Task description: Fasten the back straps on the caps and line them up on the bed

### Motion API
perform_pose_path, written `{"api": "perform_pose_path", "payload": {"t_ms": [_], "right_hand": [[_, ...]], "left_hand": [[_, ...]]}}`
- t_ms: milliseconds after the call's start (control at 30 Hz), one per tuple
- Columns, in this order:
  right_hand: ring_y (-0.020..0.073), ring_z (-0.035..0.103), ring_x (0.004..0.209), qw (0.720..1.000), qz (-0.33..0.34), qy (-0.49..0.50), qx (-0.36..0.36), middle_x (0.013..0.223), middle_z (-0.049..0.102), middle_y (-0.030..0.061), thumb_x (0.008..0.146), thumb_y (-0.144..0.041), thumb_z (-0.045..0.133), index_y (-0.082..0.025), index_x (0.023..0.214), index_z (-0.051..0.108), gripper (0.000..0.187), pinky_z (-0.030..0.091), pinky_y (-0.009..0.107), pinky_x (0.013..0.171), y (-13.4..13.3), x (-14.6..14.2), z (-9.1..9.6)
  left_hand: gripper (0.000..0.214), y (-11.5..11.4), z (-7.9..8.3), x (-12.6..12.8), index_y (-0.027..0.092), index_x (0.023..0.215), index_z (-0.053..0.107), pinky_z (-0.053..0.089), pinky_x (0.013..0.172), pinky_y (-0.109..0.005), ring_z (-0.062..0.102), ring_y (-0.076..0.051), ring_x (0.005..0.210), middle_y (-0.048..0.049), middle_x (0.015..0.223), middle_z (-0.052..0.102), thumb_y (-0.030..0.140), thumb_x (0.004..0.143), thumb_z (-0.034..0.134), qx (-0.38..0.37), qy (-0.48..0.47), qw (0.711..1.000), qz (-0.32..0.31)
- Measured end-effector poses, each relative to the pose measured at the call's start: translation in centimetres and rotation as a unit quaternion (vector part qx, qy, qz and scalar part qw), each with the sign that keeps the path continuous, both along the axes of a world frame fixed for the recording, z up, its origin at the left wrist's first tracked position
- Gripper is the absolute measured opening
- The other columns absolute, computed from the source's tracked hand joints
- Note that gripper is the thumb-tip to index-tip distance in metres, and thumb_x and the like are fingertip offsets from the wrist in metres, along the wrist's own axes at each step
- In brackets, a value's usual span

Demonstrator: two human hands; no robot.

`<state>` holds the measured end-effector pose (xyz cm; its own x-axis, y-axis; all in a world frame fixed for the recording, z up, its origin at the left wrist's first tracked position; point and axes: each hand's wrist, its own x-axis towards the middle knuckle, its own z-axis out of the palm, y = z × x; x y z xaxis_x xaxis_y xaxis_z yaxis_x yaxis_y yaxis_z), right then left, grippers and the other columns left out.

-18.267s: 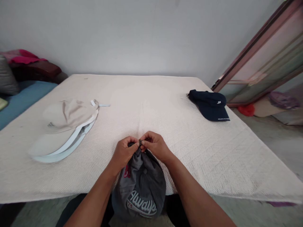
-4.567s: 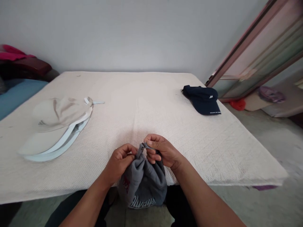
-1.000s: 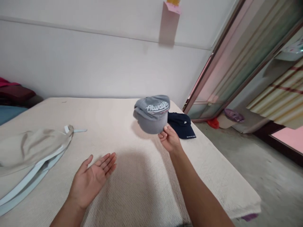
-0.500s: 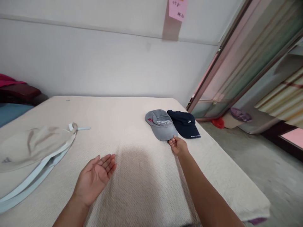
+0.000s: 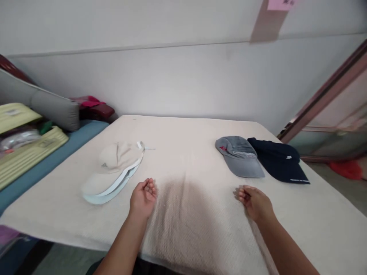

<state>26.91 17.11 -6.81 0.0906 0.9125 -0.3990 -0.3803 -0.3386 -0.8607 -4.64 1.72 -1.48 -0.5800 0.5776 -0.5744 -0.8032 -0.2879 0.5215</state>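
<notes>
My left hand (image 5: 144, 198) is just above the cloth, right of a cream cap (image 5: 116, 162). Its fingers are curled in, with nothing in them. The cream cap lies tilted on its side, its pale blue underbrim facing right. Farther right, my right hand (image 5: 256, 203) is closed loosely, thumb against the fingers, and holds nothing. A gap separates it from the brim of a grey cap (image 5: 241, 156) with a red mark and white lettering. Against that cap's right side lies a navy cap (image 5: 278, 158) with a small white logo.
All the caps lie on a table with a cream cloth (image 5: 183, 141). A white wall (image 5: 172, 80) stands behind it, with a pink note (image 5: 281, 4). To the left are a grey cushion (image 5: 54, 103) and a yellow-green ridged tray (image 5: 34, 152). A red bag (image 5: 346, 169) lies at far right.
My right hand has let go of the grey cap's brim and drawn back towards me. My left hand's fingers have curled in. The view has swung left, bringing the whole cream cap into sight.
</notes>
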Motion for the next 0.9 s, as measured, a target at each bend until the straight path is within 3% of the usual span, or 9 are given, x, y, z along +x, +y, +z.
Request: {"api": "perform_pose_path", "payload": {"t_ms": [200,400,700,900], "right_hand": [[0.0097,0.053,0.045,0.999,0.033,-0.038,0.008,0.057,0.061,0.0013,0.059,-0.013,0.069,-0.016,0.076,0.056,0.021,0.042,0.018,0.037,-5.3,-6.6,0.0],[0.0079,0.050,0.045,0.996,0.089,-0.010,0.026,0.059,0.061,0.0004,0.058,-0.017,0.071,-0.017,0.078,0.056,0.025,0.036,0.017,0.038,-7.5,-11.3,0.1],[0.0083,0.050,0.045,0.973,0.229,-0.011,-0.009,0.061,0.060,-0.0002,0.065,-0.020,0.063,-0.016,0.080,0.056,0.017,0.033,0.019,0.040,-9.1,-15.7,0.2],[0.0090,0.051,0.046,0.963,0.264,-0.050,-0.015,0.063,0.060,0.0001,0.066,-0.023,0.060,-0.018,0.079,0.056,0.015,0.032,0.020,0.042,-10.1,-16.7,0.7]], "left_hand": [[0.020,-3.7,-0.1,-5.3,0.014,0.069,0.054,0.041,0.041,-0.013,0.049,-0.004,0.042,0.0025,0.058,0.055,-0.001,0.077,0.045,-0.009,0.034,0.991,0.126],[0.019,-6.7,-0.7,-9.4,0.014,0.065,0.050,0.038,0.039,-0.012,0.047,-0.004,0.042,0.0026,0.056,0.053,0.002,0.078,0.043,-0.029,0.053,0.983,0.171],[0.016,-8.3,-1.4,-10.7,0.013,0.071,0.053,0.042,0.043,-0.013,0.051,-0.006,0.047,0.0010,0.061,0.058,0.004,0.081,0.046,-0.041,0.088,0.977,0.189],[0.016,-9.7,-1.4,-11.4,0.014,0.071,0.053,0.041,0.039,-0.013,0.051,-0.006,0.046,0.0007,0.063,0.059,0.006,0.082,0.045,-0.057,0.109,0.972,0.202]]}}
